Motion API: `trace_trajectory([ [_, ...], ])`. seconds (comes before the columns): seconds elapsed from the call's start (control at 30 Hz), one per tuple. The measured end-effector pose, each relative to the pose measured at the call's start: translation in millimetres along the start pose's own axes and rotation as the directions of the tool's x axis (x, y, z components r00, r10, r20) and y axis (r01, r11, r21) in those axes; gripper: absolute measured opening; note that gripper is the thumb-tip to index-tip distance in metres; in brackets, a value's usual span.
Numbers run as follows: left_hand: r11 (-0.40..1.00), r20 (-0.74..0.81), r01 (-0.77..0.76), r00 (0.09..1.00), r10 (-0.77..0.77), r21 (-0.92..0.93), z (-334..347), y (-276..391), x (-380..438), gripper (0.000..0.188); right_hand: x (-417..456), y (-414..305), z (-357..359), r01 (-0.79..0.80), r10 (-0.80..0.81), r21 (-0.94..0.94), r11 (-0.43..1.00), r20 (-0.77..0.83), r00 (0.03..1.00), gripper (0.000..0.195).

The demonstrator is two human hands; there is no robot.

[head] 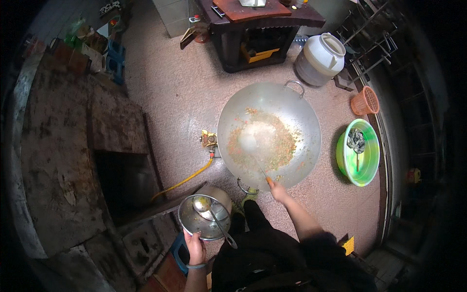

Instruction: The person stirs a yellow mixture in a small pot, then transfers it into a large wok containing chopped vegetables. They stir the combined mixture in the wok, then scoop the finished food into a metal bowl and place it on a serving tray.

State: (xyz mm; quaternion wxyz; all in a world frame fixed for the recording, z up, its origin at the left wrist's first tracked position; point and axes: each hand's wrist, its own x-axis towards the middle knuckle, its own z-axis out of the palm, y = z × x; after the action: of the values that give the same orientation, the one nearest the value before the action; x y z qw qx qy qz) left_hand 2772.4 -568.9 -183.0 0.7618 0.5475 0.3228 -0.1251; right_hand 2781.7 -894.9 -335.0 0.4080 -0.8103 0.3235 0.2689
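A large metal wok [270,95] stands before me, with chopped red and green food [288,146] and a pale heap [261,131] in its middle. Steam blurs part of the contents. My right hand [278,191] grips the wooden handle of a metal wok spatula [263,171], whose head lies in the food and is hard to make out. At the lower left, my left hand [195,244] holds a stainless steel bowl [215,233] by its rim. A metal ladle [203,204] rests inside that bowl, its handle sticking out over the rim.
A gas valve [208,138] with a yellow hose [189,177] sits left of the wok. On the right are a green basin [341,153] and an orange basket [359,104]. A white barrel [317,60] and a dark table [215,25] stand beyond. Worn dark counters [58,164] line the left.
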Motion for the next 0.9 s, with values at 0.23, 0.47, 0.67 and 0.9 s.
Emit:
trace_trajectory([
  [0.23,0.999,0.042,0.034,0.999,-0.035,0.014,4,-7,-5,0.05,29,57,-49,-0.087,0.069,-0.157,0.984,-0.115,0.991,0.057],
  [0.47,0.997,-0.074,-0.011,0.997,0.005,-0.078,22,-19,-16,0.049,-25,59,-63,-0.089,0.093,-0.313,0.946,-0.002,0.996,0.057],
  [0.67,0.994,-0.09,-0.028,0.996,0.019,-0.107,46,-32,-19,0.046,-5,-16,-54,-0.171,0.19,-0.125,0.977,0.153,0.97,0.048],
  [0.9,0.989,-0.159,-0.061,0.987,0.038,-0.137,52,-33,-21,0.044,-85,-11,-227,0.021,0.132,-0.662,0.749,0.179,0.975,0.055],
])
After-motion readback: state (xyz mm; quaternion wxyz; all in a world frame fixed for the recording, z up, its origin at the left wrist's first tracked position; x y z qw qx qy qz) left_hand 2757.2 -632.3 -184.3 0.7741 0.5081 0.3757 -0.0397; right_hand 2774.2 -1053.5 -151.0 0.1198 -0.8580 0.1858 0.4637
